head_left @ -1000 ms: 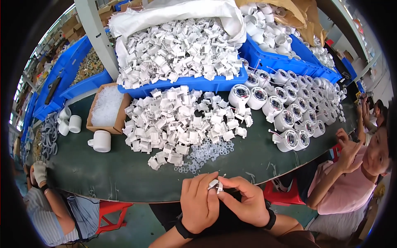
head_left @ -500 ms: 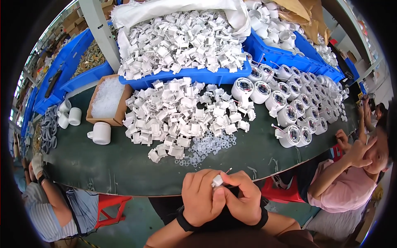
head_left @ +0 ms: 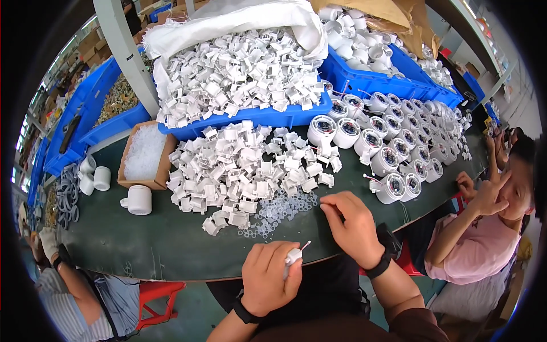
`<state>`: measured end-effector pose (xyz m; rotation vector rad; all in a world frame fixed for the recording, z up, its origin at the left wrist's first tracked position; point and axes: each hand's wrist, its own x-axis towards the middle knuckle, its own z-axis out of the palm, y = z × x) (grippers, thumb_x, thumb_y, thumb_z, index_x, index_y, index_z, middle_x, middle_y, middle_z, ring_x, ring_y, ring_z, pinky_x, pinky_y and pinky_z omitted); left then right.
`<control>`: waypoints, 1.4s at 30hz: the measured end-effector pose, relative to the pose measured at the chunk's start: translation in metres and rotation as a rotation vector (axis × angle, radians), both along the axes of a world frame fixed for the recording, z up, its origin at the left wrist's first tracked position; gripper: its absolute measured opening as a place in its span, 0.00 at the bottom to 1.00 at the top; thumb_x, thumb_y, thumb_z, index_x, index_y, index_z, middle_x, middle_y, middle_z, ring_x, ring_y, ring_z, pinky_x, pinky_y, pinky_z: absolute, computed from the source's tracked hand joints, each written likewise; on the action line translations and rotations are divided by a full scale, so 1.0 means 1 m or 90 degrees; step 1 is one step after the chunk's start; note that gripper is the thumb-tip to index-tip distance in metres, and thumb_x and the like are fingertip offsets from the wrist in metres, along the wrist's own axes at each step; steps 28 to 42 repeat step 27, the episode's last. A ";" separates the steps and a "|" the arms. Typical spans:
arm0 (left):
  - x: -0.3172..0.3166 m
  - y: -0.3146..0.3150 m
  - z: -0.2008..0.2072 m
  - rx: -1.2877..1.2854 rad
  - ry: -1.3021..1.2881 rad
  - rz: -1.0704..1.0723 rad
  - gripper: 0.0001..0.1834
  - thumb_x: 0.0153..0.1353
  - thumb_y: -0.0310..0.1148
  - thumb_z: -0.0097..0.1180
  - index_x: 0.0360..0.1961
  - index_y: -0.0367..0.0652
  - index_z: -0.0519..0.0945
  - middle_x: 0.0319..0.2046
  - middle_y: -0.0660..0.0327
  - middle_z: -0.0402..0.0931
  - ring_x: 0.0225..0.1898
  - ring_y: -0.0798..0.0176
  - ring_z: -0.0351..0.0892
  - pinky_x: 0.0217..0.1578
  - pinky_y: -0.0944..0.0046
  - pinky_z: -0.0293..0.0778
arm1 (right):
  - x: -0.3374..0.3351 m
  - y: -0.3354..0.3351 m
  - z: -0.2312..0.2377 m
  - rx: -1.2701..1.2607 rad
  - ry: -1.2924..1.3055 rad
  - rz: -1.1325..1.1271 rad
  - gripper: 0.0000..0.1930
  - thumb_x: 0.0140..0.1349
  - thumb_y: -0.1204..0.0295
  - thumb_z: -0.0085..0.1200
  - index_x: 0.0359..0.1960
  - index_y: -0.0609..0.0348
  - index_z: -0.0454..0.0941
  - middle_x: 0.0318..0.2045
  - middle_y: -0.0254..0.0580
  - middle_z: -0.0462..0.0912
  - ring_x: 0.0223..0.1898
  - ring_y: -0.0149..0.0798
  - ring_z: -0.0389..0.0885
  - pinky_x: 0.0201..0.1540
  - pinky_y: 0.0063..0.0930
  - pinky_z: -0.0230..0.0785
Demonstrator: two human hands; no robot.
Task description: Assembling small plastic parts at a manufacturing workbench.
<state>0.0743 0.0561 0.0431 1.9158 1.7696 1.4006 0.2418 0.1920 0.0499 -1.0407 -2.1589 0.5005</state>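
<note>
My left hand is closed at the table's near edge around a small white plastic part, pinched between thumb and fingers. A short thin wire sticks up from that part; the rest of it is hidden in my grip. My right hand is over the table, fingers loosely bent and apart, with nothing visible in it. Its fingertips are beside the scatter of small translucent rings. Behind the rings lies a heap of white plastic brackets.
A blue bin of brackets stands behind the heap. Rows of round white housings with circuit boards are at the right. At the left stand a white cup-shaped piece and a carton of clear bits. People sit at both sides.
My right hand has let go of the small white part and moved forward and right toward the rings. My left hand keeps the part and has shifted slightly lower. The view has shifted a little.
</note>
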 end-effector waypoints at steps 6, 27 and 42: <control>0.007 0.004 0.008 -0.052 0.026 -0.001 0.13 0.59 0.30 0.63 0.45 0.38 0.82 0.41 0.52 0.82 0.39 0.48 0.78 0.41 0.54 0.74 | -0.010 0.006 -0.024 0.037 -0.003 -0.018 0.05 0.59 0.79 0.66 0.35 0.62 0.82 0.30 0.46 0.79 0.31 0.49 0.79 0.33 0.38 0.71; -0.005 -0.002 0.007 -0.081 0.074 0.004 0.16 0.52 0.29 0.69 0.43 0.43 0.81 0.41 0.58 0.80 0.39 0.50 0.77 0.42 0.53 0.70 | 0.007 -0.046 -0.002 -0.582 0.311 0.277 0.10 0.68 0.82 0.61 0.47 0.58 0.88 0.50 0.44 0.82 0.49 0.36 0.82 0.53 0.25 0.75; -0.005 -0.002 0.007 -0.081 0.074 0.004 0.16 0.52 0.29 0.69 0.43 0.43 0.81 0.41 0.58 0.80 0.39 0.50 0.77 0.42 0.53 0.70 | 0.007 -0.046 -0.002 -0.582 0.311 0.277 0.10 0.68 0.82 0.61 0.47 0.58 0.88 0.50 0.44 0.82 0.49 0.36 0.82 0.53 0.25 0.75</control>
